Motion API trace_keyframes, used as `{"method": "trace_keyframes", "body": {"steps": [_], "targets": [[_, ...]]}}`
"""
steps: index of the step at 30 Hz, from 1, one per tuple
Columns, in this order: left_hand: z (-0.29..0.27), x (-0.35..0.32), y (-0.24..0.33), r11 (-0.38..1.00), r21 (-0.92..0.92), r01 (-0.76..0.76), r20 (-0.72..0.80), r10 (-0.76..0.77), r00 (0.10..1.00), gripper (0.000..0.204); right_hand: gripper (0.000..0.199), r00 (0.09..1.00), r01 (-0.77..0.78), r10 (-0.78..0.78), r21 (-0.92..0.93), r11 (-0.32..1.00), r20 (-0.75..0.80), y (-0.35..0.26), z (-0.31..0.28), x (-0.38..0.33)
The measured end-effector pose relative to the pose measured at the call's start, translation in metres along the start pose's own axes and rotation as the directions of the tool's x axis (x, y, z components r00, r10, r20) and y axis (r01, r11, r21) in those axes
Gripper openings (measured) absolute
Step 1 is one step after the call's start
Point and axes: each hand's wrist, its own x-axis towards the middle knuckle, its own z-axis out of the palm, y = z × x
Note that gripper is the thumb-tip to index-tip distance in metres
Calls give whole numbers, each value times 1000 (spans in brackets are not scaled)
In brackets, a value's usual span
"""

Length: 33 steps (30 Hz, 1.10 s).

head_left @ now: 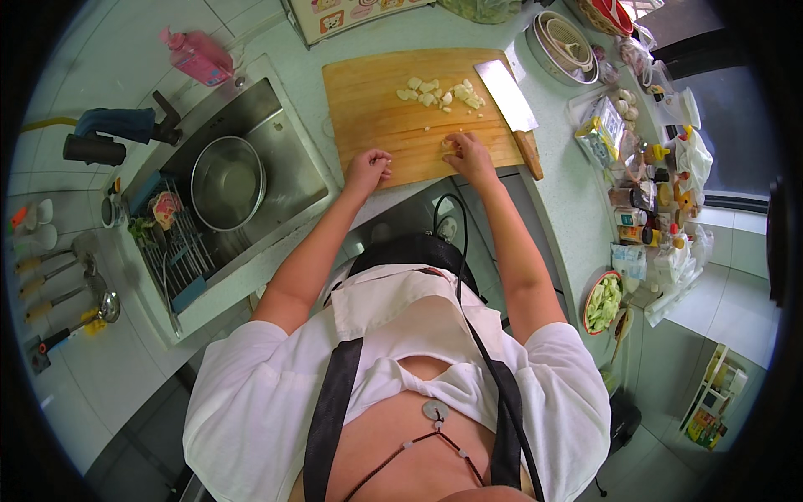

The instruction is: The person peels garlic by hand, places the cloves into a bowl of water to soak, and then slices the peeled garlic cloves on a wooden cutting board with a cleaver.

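A wooden cutting board (368,92) lies on the counter in front of me. Crushed garlic pieces (431,94) are gathered on its far middle part. A cleaver (506,96) with a wooden handle rests along the board's right side, its handle toward me. At the board's near left edge, my left hand (366,173) is closed with curled fingers; what they hold, if anything, is hidden. My right hand (473,159) pinches above the near middle of the board. Something small and brownish shows at its fingertips, too small to name.
To the left is a sink (293,167) with a metal basin (227,184) and a dish rack (188,251). A pink bottle (201,58) stands behind it. Strainers (565,46), bottles (631,216) and a plate of sliced green vegetable (604,303) line the right counter.
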Motion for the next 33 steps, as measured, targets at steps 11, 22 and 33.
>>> {"method": "trace_keyframes", "body": {"steps": [11,22,33], "targets": [[4,2,-5,999,-14,-48,-53,47,998,11,10,998,51,-56,-221,974,-17,1,10,15],[2,1,-5,999,-8,-34,-56,34,998,11,9,978,-190,206,508,840,24,41,5,13],[-2,2,-8,999,-29,-44,-42,43,998,10,9,989,-146,144,133,980,26,20,7,5]]}}
